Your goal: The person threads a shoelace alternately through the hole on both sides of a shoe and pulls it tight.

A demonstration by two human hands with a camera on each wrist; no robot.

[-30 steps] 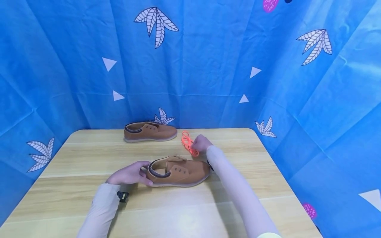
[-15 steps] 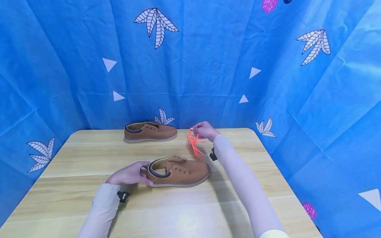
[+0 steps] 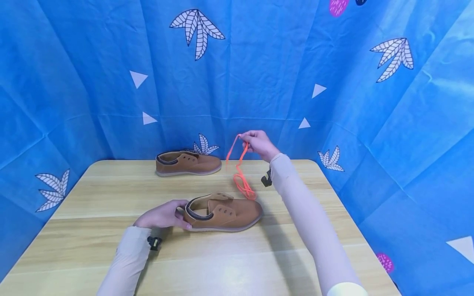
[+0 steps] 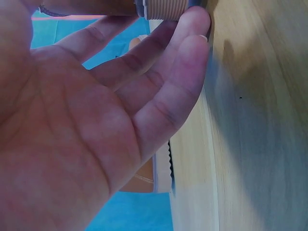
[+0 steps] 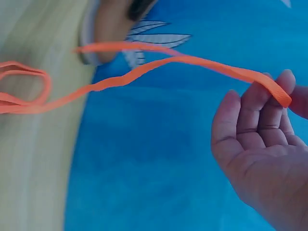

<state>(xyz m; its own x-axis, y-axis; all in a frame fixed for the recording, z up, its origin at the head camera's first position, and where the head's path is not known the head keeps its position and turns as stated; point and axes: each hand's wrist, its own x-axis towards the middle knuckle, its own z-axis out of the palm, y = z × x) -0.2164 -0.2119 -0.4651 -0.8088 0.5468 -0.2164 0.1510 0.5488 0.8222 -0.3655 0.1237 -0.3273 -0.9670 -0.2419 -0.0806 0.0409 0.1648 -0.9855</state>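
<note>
Grip, right point(image 3: 258, 144): thumb and fingertips pinch the orange lace point(image 5: 185, 60), held up above the back edge of the counter point(image 3: 207, 271).
Lace, lie: one end hangs loose to the left of the pinch, while the other strand drops to a bunch of loops just beyond the toe of the near shoe point(image 3: 242, 211) (whether those loops rest on the wood or hang just over it, I cannot tell).
Grip, left point(image 3: 163, 216): curled about the heel of the near shoe, with fingertips at the edge of the sole in the left wrist view; it seems to be there for steadying.
Near shoe: brown, upright on its sole, toe to the right, the far flap turned up and no lace showing in its eyelets point(image 3: 225, 211).
Lace, step in hand: picking it up and separating an end from the bunch, by my reading; the loops look unsorted.
Lace, next move: probably calls for keeping the pinch firm, drawing the bunch free without a knot, and bringing the loose end over to the near shoe while the heel is held.
Far shoe point(image 3: 203, 165): a matching brown one at the back of the counter, toe also to the right, no lace showing in it, touched by neither grip.
Curtain point(image 3: 266, 74): blue, printed with white leaves, behind everything.
</note>
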